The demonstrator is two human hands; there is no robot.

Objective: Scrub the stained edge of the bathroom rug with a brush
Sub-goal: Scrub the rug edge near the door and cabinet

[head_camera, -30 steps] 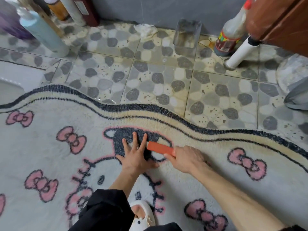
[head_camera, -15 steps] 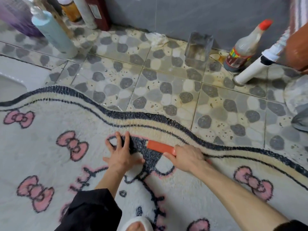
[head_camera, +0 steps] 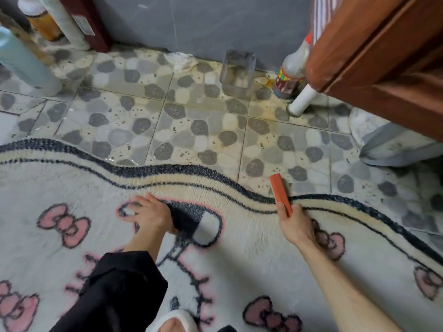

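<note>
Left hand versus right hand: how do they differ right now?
The left hand lies flat and holds nothing; the right hand grips the orange brush. Left presses the rug interior; right sits at its striped edge. Both rest on the rug.

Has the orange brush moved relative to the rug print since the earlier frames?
Yes. The brush, held by the right hand, went right from the dark patch to the striped border, its tip over the tiles.
</note>
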